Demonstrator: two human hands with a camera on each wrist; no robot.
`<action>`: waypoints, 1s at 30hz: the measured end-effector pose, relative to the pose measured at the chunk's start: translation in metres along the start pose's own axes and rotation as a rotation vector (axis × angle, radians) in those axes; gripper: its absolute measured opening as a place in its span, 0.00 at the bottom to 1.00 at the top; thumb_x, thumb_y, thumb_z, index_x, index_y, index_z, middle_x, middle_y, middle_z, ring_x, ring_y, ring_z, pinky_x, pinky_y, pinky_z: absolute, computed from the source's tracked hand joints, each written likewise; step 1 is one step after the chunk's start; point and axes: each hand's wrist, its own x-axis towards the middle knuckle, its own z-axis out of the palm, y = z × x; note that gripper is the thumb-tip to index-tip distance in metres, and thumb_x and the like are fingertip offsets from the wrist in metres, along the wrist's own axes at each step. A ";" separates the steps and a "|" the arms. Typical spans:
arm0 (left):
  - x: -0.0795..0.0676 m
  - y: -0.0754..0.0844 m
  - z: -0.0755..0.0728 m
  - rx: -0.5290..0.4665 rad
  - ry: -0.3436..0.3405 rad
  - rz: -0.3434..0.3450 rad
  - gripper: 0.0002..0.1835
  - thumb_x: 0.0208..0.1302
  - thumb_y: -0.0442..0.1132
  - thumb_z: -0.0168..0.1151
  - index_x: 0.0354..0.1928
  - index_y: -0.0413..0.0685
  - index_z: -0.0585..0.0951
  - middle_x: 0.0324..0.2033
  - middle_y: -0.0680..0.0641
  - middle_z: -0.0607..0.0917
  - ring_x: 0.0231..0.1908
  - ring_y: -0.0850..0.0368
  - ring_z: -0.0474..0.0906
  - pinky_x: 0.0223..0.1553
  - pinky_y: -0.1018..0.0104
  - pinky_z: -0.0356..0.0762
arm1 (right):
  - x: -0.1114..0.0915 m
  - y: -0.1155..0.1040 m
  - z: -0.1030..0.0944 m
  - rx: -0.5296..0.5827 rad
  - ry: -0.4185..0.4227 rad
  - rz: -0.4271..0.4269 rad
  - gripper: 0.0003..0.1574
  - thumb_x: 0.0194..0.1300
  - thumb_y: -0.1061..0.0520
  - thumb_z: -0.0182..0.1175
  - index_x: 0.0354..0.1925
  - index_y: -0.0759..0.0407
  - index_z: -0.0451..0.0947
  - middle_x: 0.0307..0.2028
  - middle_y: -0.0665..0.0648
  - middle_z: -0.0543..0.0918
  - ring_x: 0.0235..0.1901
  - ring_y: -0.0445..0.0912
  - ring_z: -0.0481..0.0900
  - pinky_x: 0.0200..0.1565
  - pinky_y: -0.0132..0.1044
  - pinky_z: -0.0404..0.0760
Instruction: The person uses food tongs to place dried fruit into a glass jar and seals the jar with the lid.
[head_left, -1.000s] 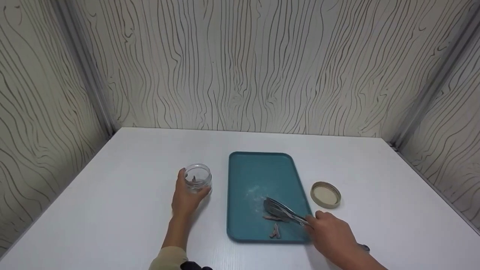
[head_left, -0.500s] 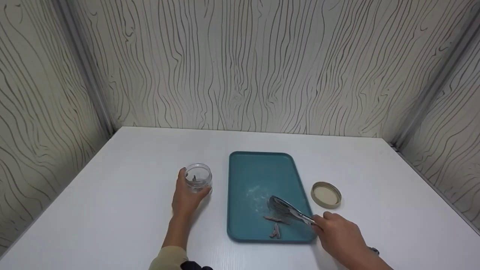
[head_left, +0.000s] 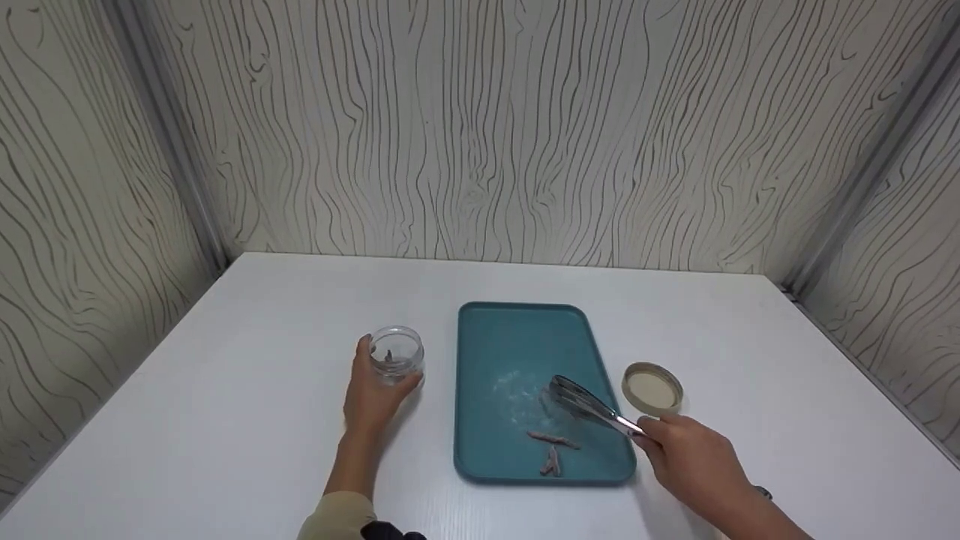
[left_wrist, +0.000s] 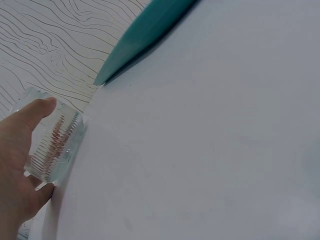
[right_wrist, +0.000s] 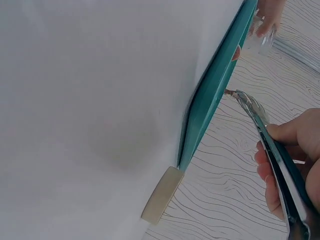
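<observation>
My left hand (head_left: 373,401) grips a clear glass jar (head_left: 402,366) from the side, thumb and fingers around it. The jar stands upright and uncovered, and some reddish-brown pieces (left_wrist: 56,137) show through its ribbed wall. In my right hand (head_left: 697,457) is a pair of metal tongs (head_left: 589,407), held by the handles with the heads over the lower right part of a teal tray (head_left: 517,334). Below the tong heads, a thin brownish-pink strip (head_left: 553,440) lies on the tray. A second, forked piece (head_left: 551,461) lies nearer its front edge.
A round beige lid (head_left: 651,390) lies with its inside up, right of the tray and just beyond my right hand. Pale powdery smears (head_left: 517,394) mark the tray. A white table (head_left: 247,390) holds everything, with wood-patterned panels (head_left: 472,135) behind and on both sides.
The tongs and my right hand have moved up and to the right, away from the strip, which stays on the tray. My left hand and the jar have stayed in place.
</observation>
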 end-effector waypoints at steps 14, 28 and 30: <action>-0.001 0.000 -0.001 0.008 -0.016 -0.018 0.48 0.40 0.46 0.68 0.62 0.48 0.51 0.59 0.41 0.60 0.59 0.45 0.54 0.54 0.49 0.55 | 0.040 -0.004 -0.024 0.068 0.110 -0.034 0.05 0.50 0.62 0.62 0.30 0.58 0.78 0.17 0.47 0.68 0.15 0.39 0.63 0.15 0.32 0.64; 0.000 -0.001 -0.001 -0.012 -0.016 0.006 0.47 0.40 0.46 0.68 0.61 0.47 0.53 0.58 0.41 0.62 0.58 0.46 0.56 0.53 0.50 0.56 | 0.068 -0.027 -0.033 0.105 0.174 -0.062 0.03 0.53 0.63 0.59 0.28 0.61 0.78 0.16 0.49 0.68 0.15 0.40 0.62 0.16 0.32 0.64; -0.001 -0.001 -0.001 -0.014 -0.017 0.005 0.46 0.40 0.46 0.68 0.61 0.47 0.53 0.58 0.41 0.62 0.58 0.46 0.56 0.53 0.50 0.56 | 0.072 -0.033 -0.034 0.111 0.184 -0.068 0.03 0.53 0.62 0.59 0.29 0.62 0.78 0.16 0.49 0.68 0.15 0.40 0.63 0.16 0.32 0.65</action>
